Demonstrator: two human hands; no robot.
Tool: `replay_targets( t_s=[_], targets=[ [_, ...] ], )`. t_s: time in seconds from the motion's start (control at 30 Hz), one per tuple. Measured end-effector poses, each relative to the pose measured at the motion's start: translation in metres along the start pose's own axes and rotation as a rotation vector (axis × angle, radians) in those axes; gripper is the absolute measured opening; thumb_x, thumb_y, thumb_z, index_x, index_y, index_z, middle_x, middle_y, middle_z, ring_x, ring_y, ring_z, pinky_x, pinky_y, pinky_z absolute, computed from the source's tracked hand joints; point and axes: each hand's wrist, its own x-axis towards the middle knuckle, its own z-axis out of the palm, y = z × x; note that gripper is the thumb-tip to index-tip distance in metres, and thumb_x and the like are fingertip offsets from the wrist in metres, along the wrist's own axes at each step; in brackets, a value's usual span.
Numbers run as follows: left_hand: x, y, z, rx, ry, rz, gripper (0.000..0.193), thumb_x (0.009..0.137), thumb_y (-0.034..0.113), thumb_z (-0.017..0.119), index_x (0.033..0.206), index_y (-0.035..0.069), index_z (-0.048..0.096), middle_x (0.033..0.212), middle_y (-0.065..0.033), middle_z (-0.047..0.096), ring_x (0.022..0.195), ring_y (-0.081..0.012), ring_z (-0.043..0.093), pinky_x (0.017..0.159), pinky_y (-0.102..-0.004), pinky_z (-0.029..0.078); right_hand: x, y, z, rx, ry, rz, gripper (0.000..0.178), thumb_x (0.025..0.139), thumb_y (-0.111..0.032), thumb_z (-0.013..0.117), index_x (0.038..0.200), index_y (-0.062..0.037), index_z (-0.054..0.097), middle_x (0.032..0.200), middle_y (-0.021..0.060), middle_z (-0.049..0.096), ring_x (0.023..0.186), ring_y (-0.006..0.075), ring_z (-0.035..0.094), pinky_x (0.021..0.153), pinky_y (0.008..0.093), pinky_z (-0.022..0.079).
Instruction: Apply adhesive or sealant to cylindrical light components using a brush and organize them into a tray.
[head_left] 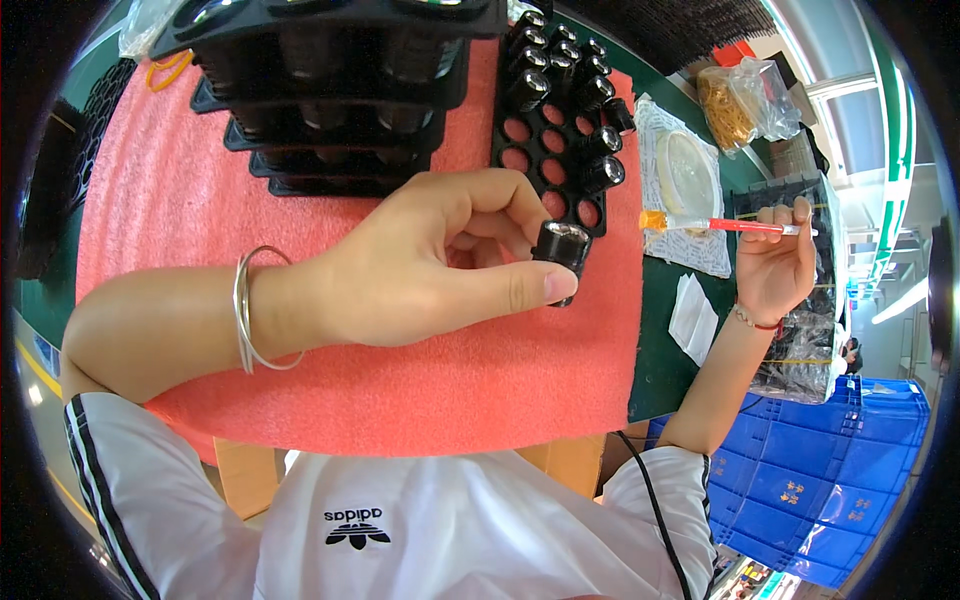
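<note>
My left hand (430, 255) pinches a short black cylinder (562, 248) with a shiny, glassy top between thumb and fingers, above the pink foam mat (480, 390). Out to the right, my right hand (775, 265) grips a small brush (735, 225) with a red and white handle; its yellowish bristles point left. Beyond my left hand lies a black tray with round holes (533, 185). Similar black cylinders (530, 88) stand in its far part and along its right side, while several nearer holes show pink foam through them.
Stacked black trays (330, 110) rise at the back left. Right of the holed tray, a round pale dish (688, 170) rests on printed paper, with a folded white paper (692, 320) nearer. A bag of yellow bands (740, 100), wrapped black parts (800, 350) and blue crates (800, 470) are farther right.
</note>
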Motion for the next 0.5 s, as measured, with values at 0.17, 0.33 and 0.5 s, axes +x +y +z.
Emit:
replay_targets(
  t_s=[0.17,0.33,0.5],
  targets=[
    [0.0001,0.0001,-0.0002,0.014,-0.009,0.002,0.024,0.081,0.014,0.064,0.093,0.002,0.048,0.084,-0.0017,0.057,0.077,-0.0055,0.053,0.065,-0.0194,0.042,0.0005,0.0005,0.0008,-0.011,-0.001,-0.002,0.009,0.09,-0.012,0.045,0.096,-0.0055,0.043,0.082,0.0101,0.055,0.074,0.0167,0.051,0.07,0.0278,0.044],
    [-0.0004,0.0013,-0.0001,0.025,-0.011,-0.014,0.023,0.081,0.014,0.064,0.093,0.002,0.048,0.084,-0.0018,0.057,0.078,-0.0057,0.053,0.066,-0.0195,0.042,0.0004,0.0004,0.0002,0.004,-0.002,-0.003,0.009,0.09,-0.013,0.045,0.095,-0.0054,0.044,0.083,0.01,0.054,0.074,0.0164,0.051,0.07,0.0276,0.044],
    [0.0004,-0.004,0.0031,-0.018,0.055,0.047,0.028,0.077,0.02,0.07,0.08,0.003,0.047,0.069,0.0024,0.049,0.063,-0.0022,0.044,0.055,-0.0182,0.036,0.0005,-0.0001,-0.0007,0.02,-0.011,0.003,0.01,0.09,-0.013,0.045,0.096,-0.0052,0.043,0.082,0.0098,0.054,0.075,0.0163,0.049,0.071,0.0277,0.044]
  ],
)
